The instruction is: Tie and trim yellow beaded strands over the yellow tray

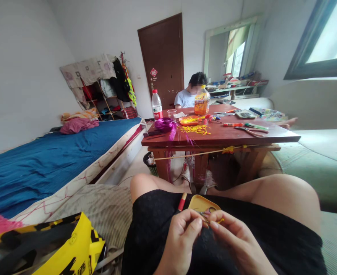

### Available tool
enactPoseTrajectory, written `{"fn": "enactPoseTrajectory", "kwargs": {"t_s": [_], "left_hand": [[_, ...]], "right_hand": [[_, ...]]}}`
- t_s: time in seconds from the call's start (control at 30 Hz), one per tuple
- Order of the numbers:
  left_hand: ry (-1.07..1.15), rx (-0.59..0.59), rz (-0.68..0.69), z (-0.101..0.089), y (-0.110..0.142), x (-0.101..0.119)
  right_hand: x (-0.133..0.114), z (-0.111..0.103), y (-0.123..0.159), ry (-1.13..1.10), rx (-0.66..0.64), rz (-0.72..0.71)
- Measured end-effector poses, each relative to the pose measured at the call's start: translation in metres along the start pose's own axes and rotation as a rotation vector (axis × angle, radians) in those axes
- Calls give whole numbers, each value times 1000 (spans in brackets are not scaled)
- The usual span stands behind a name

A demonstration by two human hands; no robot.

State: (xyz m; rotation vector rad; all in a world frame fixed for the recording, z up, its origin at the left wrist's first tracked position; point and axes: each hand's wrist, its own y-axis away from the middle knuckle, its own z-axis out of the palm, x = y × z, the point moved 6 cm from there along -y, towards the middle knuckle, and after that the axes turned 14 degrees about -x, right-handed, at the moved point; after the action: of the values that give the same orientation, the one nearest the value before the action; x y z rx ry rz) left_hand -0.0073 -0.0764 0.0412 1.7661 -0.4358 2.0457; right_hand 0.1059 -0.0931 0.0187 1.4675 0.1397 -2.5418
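Over my lap, my left hand [184, 235] and my right hand [233, 233] meet fingertip to fingertip, both closed in a pinch. A short yellow cord piece [220, 220] pokes out between the fingers of my right hand. Whatever the left fingertips pinch is too small to make out. Just behind the hands, a shallow yellow tray [198, 199] rests on my lap. Small scissors [211, 210] lie in it, partly hidden by my fingers. A red tube with a pale end [182, 201] lies to the tray's left.
On the red-brown table [214, 139] ahead lie purple thread [165, 125], yellow cord pieces [197, 130], pliers [251, 131], a water bottle [156, 105] and an orange jar [201, 101]. Another person [185, 98] sits behind it. A yellow-black bag [68, 244] lies at left.
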Motion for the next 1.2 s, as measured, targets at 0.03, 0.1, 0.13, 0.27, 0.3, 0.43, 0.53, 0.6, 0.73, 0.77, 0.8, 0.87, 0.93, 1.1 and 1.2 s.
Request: {"fn": "enactPoseTrajectory", "kwargs": {"t_s": [0.03, 0.1, 0.13, 0.27, 0.3, 0.43, 0.53, 0.6, 0.73, 0.77, 0.8, 0.87, 0.93, 1.1, 1.2], "left_hand": [[-3, -1, 1, 0, 0, 0], [-9, -3, 2, -1, 1, -1], [-12, -5, 1, -1, 1, -1], [-16, -11, 8, 0, 1, 0], [-14, -12, 10, 0, 1, 0], [-16, -13, 22, 1, 0, 1], [-13, -19, 22, 1, 1, 1], [-7, -20, 19, 0, 1, 0], [0, -18, 23, 0, 0, -2], [-1, -20, 21, 0, 0, -2], [-1, -21, 19, 0, 0, -3], [2, -18, 10, 0, 1, -3], [11, -14, 6, 0, 1, -2], [9, -15, 17, 0, 0, -2], [14, -20, 33, 0, -1, -3]], "right_hand": [[0, 0, 0, -5, -4, -2], [0, 1, 0, -14, -9, -5], [0, 1, 0, -16, -9, -5], [0, 1, 0, -23, -4, 8], [1, 1, 0, -29, -3, 13], [0, 1, 0, -38, 6, 4], [-1, 1, 0, -29, 15, 0], [-1, 1, 0, -23, 22, 2], [-2, 2, 1, -10, 35, -1], [-2, 1, 1, -8, 37, 1], [-2, 1, 1, -7, 37, 1], [-1, 0, 1, -7, 33, 1], [1, -1, 0, -15, 23, -5], [4, -4, -2, -11, -26, 6], [3, -4, -1, -15, -1, -2]]}}
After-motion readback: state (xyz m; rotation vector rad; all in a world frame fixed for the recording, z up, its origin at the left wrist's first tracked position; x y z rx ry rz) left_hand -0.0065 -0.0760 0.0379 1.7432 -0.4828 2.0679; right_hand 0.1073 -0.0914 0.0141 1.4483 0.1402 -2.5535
